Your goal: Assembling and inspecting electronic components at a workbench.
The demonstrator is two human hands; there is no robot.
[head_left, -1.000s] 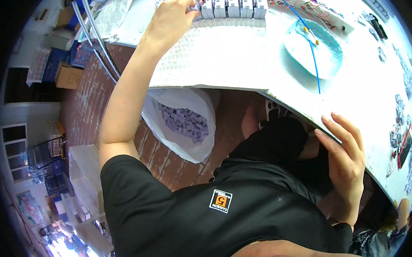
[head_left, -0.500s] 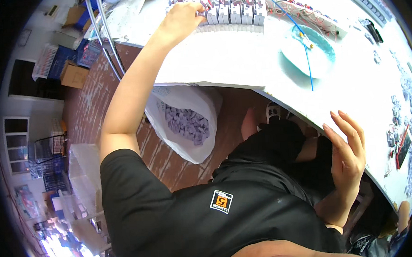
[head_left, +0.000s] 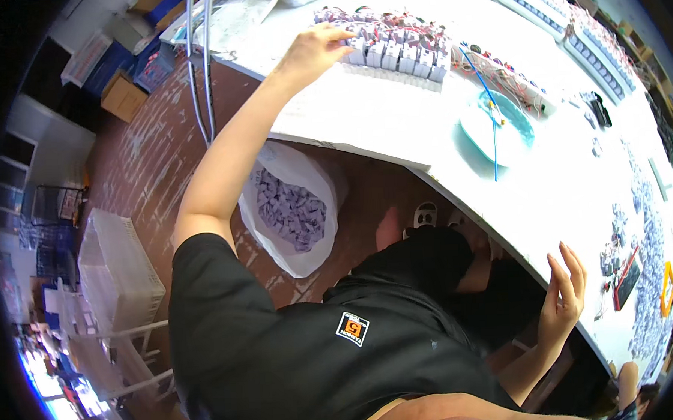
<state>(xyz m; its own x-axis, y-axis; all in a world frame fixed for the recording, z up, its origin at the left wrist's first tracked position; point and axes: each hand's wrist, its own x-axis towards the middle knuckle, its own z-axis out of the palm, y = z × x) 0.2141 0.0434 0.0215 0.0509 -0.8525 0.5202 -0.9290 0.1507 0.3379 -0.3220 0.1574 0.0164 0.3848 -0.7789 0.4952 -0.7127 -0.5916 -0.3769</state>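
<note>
At the far edge of the work area, my left hand (head_left: 315,55) bends its fingers around the left end of a row of small white blocks (head_left: 409,58). Thumb and fingertips are on the end block, partly hiding it. Red and dark wired parts (head_left: 388,21) sit along the back of the row. My right hand (head_left: 564,296) is raised by the near table edge, fingers stretched out, with nothing in it. A light-blue dish (head_left: 478,145) stands right of the row, and a thin blue rod (head_left: 495,154) lies across it.
A white plastic bag (head_left: 301,270) of small grey pieces stands on the floor below the table edge. Chrome poles (head_left: 201,73) rise at the table's left corner. On the right lie a red-edged dark object (head_left: 626,281), an orange ring (head_left: 667,289) and many small grey pieces (head_left: 648,324).
The whole view has shifted, showing more of the table's far side. My left hand stays at the block row's left end. My right hand remains raised and empty near the edge.
</note>
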